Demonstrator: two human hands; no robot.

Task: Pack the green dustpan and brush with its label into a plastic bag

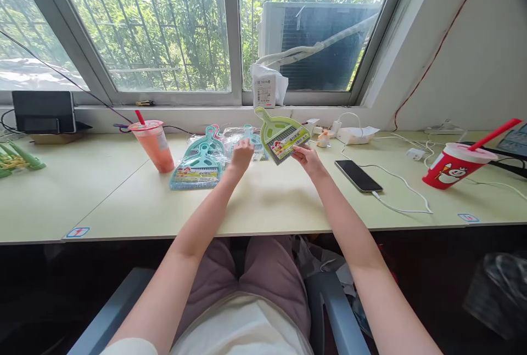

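Note:
A green dustpan-and-brush set (283, 136) with a yellow-green label is raised above the table, tilted. My right hand (307, 157) pinches its lower right corner. Left of it, my left hand (242, 153) is closed in the air, close to the set but apart from it; what its fingers hold, if anything, is too small to make out. Teal dustpan sets in clear plastic (201, 160) lie stacked left of my left hand. Behind that hand is another wrapped teal set (257, 146), partly hidden.
A pink drink cup (155, 146) stands left of the stack. On the right are a phone (359, 175) with a white cable and a red cup (457, 165). A white box (264, 91) sits on the sill. The table's front edge (272, 233) is near my lap.

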